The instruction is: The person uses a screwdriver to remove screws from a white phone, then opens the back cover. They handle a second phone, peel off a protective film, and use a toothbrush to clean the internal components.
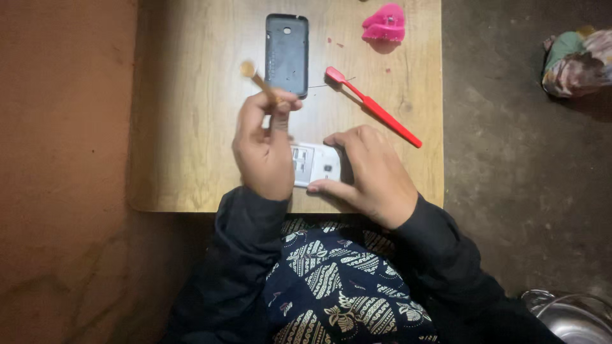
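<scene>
- My left hand (262, 150) is curled, its thumb and fingertips pinching a thin wooden-handled tool (258, 79) with a small round tan end that points up and away from me.
- My right hand (370, 172) lies flat and loosely spread over the right part of a phone with its back removed (312, 164), thumb along its near edge and fingers over its far edge, pressing it to the bench.
- I see that phone just in from the near edge of the bench, between my two hands; its exposed back is pale grey-white plastic, with a rectangular slot area at the left and a small dark square near the middle.
- Its label or markings are too small for me to make out.
- Beyond my left hand lies a dark grey back cover (287, 54), a rounded rectangle of matt, scuffed plastic with a camera hole near its top, inner side up.
- To the right of the cover a red toothbrush (373, 107) lies slantwise, head near the cover, smooth handle running toward the right edge.
- At the far edge sits a bright pink plastic piece (384, 24), lumpy in shape.
- The bench (185, 127) is pale, grainy wood with rounded corners.
- Off to the right, on the dark floor, are a bundled cloth (577, 60) and the rim of a metal bowl (570, 315).
</scene>
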`<state>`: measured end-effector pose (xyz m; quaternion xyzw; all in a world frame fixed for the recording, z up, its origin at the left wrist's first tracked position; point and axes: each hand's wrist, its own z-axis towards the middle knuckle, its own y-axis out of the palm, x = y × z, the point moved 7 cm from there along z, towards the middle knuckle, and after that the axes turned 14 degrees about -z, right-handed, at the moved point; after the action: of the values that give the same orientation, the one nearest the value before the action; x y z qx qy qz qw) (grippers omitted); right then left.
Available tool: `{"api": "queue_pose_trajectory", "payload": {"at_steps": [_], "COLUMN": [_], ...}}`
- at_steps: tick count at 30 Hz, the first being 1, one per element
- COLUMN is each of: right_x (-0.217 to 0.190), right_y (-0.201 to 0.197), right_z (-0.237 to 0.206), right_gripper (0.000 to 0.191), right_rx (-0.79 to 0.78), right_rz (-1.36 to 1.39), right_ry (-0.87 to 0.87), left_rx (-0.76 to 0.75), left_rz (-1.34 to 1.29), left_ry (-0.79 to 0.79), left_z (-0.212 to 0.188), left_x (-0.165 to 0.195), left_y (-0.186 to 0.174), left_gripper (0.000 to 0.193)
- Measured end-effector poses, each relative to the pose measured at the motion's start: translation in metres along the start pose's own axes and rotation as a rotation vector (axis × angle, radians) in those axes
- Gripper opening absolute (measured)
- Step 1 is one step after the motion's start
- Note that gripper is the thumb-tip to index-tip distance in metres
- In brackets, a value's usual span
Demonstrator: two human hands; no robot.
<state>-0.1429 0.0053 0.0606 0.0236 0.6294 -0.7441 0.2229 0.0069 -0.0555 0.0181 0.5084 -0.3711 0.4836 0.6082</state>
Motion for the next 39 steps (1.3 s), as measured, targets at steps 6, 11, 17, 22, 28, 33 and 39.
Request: {"api": "queue_pose_trajectory", "payload": {"at_steps": [6,11,17,22,28,33,39], "right_x": [0.011,0.034,0.038,0.032,0.023,0.021,0.023], "right_y": [0.012,0.026,0.045,0.041,0.036,0.037,0.045], "right_z": [-0.005,-0.007,-0.019,-0.021,-0.017,-0.018,-0.02], "right_gripper": [0.052,0.035,0.028,0.032,0.038,0.042,0.036], "right_rx": [-0.057,-0.055,-0.198,-0.269,-0.29,-0.358,-0.328], "right_rz": [0.166,0.67,1.056,0.991,1.141,1.178,1.161], "right_ry": [0.144,0.35,0.604,0.56,0.518,0.591,0.578], "left_rx": [0.024,0.084,0.007,0.058,0.071,-0.004,-0.002], "left_rz": [-0.136,0.099,0.395,0.356,0.042,0.146,0.182], "left_ry": [0.207,-0.012,0.019,0.071,0.168,0.116,0.128], "left_z": [0.001,0.006,0.009,0.003,0.008,0.004,0.003], "left_x": [0.009,-0.005,0.002,0.007,0.014,0.014,0.023], "left_y": [-0.004,-0.007,0.0,-0.006,-0.021,-0.013,-0.009], "left_gripper": [0.025,0.026,0.029,0.032,0.031,0.035,0.035]}}
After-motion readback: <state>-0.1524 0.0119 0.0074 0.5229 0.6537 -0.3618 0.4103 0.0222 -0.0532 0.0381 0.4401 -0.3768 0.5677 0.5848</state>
